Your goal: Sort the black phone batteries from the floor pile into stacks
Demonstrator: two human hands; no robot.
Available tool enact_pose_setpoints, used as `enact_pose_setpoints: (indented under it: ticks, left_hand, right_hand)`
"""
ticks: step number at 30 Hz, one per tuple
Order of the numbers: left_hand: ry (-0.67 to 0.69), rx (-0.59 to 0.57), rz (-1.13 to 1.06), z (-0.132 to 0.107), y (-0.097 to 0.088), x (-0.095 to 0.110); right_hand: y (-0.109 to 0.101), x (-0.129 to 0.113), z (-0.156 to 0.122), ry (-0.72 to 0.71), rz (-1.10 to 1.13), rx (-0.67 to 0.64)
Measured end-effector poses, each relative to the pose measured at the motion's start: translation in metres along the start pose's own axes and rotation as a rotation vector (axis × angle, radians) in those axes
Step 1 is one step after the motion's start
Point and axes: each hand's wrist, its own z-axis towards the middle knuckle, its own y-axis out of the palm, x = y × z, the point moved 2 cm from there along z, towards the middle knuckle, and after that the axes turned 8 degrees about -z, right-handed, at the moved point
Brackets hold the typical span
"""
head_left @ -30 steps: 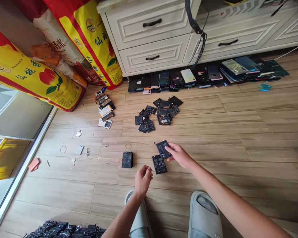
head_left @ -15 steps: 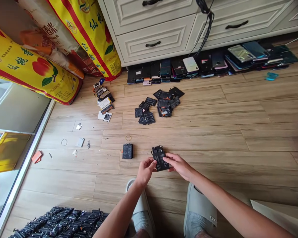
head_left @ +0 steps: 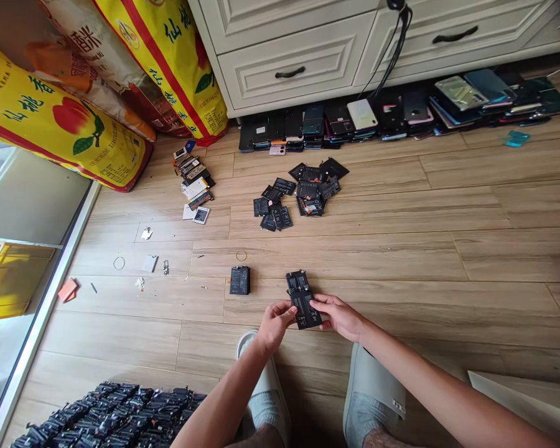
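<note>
Both my left hand [head_left: 275,326] and right hand [head_left: 338,317] are gripping the black phone battery [head_left: 302,300] by its edges, and I'm pressing lightly to avoid bending it.

Wood-plank floor [head_left: 378,264]: loose phone batteries [head_left: 282,218], phones [head_left: 312,121] in row.

Phone battery [head_left: 301,300]: was black, with fine white print.
Woven sack [head_left: 51,118]: was bright yellow — a red band, a red peach, green leaves.
Drawer chest [head_left: 292,78]: was cream-white, with black handles.
Floor planks [head_left: 354,261]: were pale brown, wood-grained.
Slipper [head_left: 371,379]: was grey.
</note>
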Motion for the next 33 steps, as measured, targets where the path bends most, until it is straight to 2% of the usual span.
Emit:
enact_pose_setpoints:
  ticks: [3,5,8,10,12,17,23,27,33]
  left_hand:
    - [-0.007,0.001,0.004,0.003,0.000,0.000]
    - [-0.009,0.074,0.039,0.008,-0.003,-0.002]
    - [-0.014,0.188,0.116,0.014,-0.008,-0.006]
    - [-0.013,0.213,0.143,0.017,-0.010,-0.010]
    - [0.009,0.221,0.190,0.018,-0.011,-0.011]
    - [0.106,0.267,0.358,0.022,-0.013,-0.008]
    - [0.174,0.347,0.483,0.039,-0.014,-0.004]
    - [0.213,0.397,0.539,0.046,-0.012,-0.002]
    - [0.235,0.409,0.527,0.049,-0.012,0.004]
  right_hand:
    - [0.000,-0.002,-0.001,-0.021,0.004,0.017]
    - [0.002,-0.004,0.000,-0.078,-0.075,0.060]
    - [0.005,-0.005,0.006,-0.181,-0.274,0.178]
    - [0.005,-0.002,0.010,-0.218,-0.383,0.277]
    - [0.004,0.001,0.014,-0.232,-0.442,0.344]
    - [-0.003,0.006,0.019,-0.279,-0.468,0.413]
    - [-0.014,0.001,0.026,-0.419,-0.615,0.589]
    - [-0.015,-0.006,0.033,-0.416,-0.621,0.606]
    - [-0.014,-0.012,0.040,-0.403,-0.612,0.619]
